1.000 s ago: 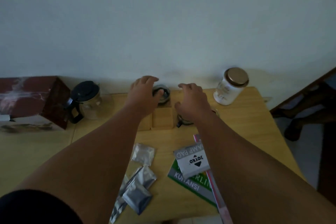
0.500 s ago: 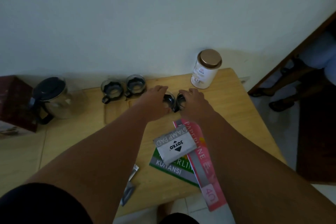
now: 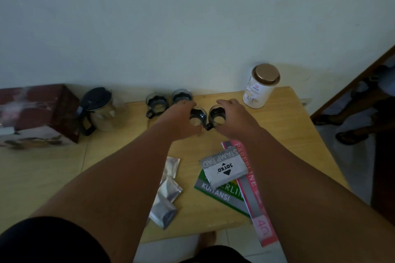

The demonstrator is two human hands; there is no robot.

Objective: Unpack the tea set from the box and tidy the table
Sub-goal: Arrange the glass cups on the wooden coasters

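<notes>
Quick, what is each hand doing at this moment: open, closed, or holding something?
Left hand: grips a glass cup, fingers curled round it.
Right hand: grips a second glass cup beside the first.

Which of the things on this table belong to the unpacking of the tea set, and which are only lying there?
Tea set job: near-left cup, gripped by left hand; near-right cup, gripped by right hand; back-left cup; back-right cup; teapot; red box.
Lying about: gold-lidded jar; foil sachets; stamp pad box; green receipt book; pink paper pack.
</notes>
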